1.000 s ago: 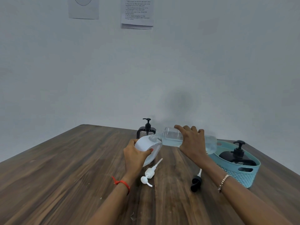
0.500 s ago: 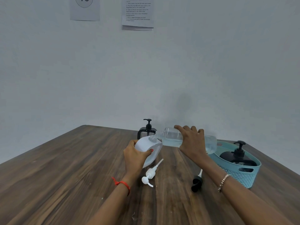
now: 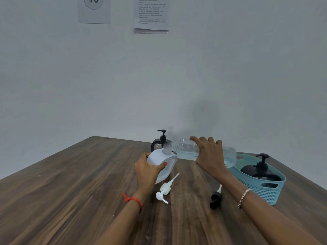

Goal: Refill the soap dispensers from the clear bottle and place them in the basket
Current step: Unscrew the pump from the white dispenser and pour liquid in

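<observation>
My left hand [image 3: 147,171] grips a white soap dispenser body [image 3: 163,160], tilted, its open neck facing up and right. My right hand [image 3: 210,156] holds the clear bottle [image 3: 188,150] on its side, its mouth at the dispenser's neck; clear liquid lies in the bottle. The white pump [image 3: 165,189] and a black pump [image 3: 215,198] lie loose on the table in front. A black dispenser [image 3: 260,171] stands in the teal basket [image 3: 265,188] at the right. A dark dispenser with a black pump [image 3: 161,141] stands behind the white one.
The wooden table [image 3: 79,183] runs to a back edge near the white wall. Two paper sheets [image 3: 152,13] hang on the wall above.
None of the objects has visibly moved; both hands keep the same hold, the bottle still tipped at the dispenser's neck.
</observation>
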Available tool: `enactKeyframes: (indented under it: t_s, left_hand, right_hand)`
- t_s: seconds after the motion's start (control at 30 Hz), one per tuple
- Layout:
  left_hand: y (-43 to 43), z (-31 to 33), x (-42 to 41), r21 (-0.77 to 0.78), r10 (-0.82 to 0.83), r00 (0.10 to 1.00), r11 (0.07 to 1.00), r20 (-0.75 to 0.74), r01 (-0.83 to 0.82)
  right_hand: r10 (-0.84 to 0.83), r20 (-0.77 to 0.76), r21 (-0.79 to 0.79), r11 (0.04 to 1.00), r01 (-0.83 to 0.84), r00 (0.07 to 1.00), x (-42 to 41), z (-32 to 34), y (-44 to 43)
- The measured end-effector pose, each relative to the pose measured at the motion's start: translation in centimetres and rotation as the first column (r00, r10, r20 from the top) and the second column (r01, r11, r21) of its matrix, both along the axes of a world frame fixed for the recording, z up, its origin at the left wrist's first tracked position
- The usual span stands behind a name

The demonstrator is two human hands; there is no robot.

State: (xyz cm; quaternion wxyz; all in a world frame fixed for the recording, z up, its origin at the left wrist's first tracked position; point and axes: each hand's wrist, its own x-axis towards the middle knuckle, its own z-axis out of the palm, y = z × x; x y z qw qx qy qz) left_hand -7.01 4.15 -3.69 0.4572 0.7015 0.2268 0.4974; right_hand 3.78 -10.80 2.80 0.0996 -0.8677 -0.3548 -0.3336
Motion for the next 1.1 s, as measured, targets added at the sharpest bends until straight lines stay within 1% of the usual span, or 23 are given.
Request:
enactKeyframes:
  t_s: [0.33,0.5,0.73,0.8,0.93,1.03,1.1]
  left_hand:
    - [-0.1,0.0,-0.1,-0.014,0.001,1.0,1.0,-0.003,-0.001]
    - [0.4,0.0,-0.1,-0.053,-0.013,1.0,0.998,0.02,0.014]
    - [1.2,0.4,-0.3,-0.095,-0.027,1.0,0.995,0.01,0.028]
    - [1.2,0.5,-0.3,-0.108,-0.034,0.999,0.994,0.019,0.036]
    - [1.3,0.6,-0.4,-0.114,-0.05,0.998,0.992,0.036,0.054]
    - [1.4,0.5,-0.4,-0.121,-0.063,0.998,0.99,0.03,0.066]
    - [1.6,0.4,-0.4,-0.152,-0.082,0.996,0.985,0.037,0.086]
  right_hand:
    - [-0.014,0.019,-0.005,1.0,0.014,1.0,0.2,-0.1,0.1]
    - [-0.018,-0.006,-0.002,1.0,0.018,1.0,0.0,0.0,0.2]
    - [-0.009,-0.017,0.011,1.0,0.01,1.0,0.2,0.0,0.4]
    - [0.01,-0.045,0.039,0.999,-0.008,0.999,0.3,-0.2,0.4]
    - [0.045,-0.164,0.14,0.99,-0.022,0.985,0.2,-0.4,0.4]
    - [0.08,-0.223,0.197,0.98,-0.036,0.971,0.1,-0.5,0.5]
    - [0.146,-0.29,0.307,0.95,-0.053,0.946,0.4,-0.6,0.5]
